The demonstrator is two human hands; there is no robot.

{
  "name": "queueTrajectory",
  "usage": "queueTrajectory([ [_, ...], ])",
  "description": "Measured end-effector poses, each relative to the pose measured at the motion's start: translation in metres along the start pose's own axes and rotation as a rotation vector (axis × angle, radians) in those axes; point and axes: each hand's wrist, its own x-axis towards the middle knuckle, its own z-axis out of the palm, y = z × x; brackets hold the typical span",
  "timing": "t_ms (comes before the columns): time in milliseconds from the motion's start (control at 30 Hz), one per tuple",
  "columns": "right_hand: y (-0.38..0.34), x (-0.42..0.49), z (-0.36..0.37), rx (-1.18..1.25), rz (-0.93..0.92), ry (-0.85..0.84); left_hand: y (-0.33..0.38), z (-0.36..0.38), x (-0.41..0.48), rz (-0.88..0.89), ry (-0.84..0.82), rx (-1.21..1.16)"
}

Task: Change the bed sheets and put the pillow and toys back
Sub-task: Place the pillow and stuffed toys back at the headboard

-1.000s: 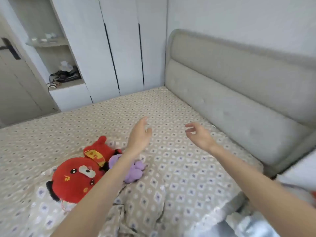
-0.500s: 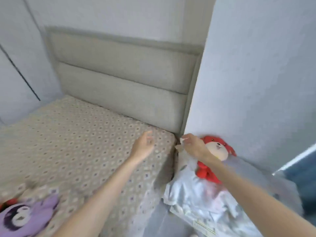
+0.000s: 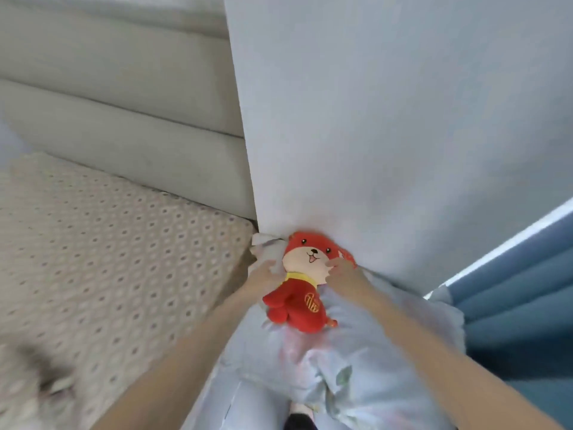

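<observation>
Head view: a red plush toy (image 3: 297,301) lies face up on a pale bundle of bedding (image 3: 366,361), in the gap between the bed (image 3: 108,259) and the wall (image 3: 387,135).
Toy's long axis: it runs away from the person, with the head at the wall and the feet toward the camera.
Left grip (image 3: 265,274): at the left side of the toy's head, touching it or just beside it. Blur hides the fingers, so I cannot tell whether they are spread or curled.
Right grip (image 3: 341,270): at the toy's right cheek, with the fingers bent in against the plush, apparently pinching it.
Nearer hand: neither; the two flank the head about evenly. The body and legs lie closer to the person than either grip does.
Step in hand: probably picking the toy up to return it to the bed.
Next move calls for: a lift, then a carry to the left, because the bed lies left of the toy.
Risk: held by the head alone, the body may swing or snag the bedding.
</observation>
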Motion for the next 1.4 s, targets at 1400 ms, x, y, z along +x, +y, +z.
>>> queueTrajectory([
  [1400, -0.204, 0.008, 0.182, 0.173, -0.548, -0.165, -0.160, -0.190, -0.088, -0.055, 0.053, -0.401],
])
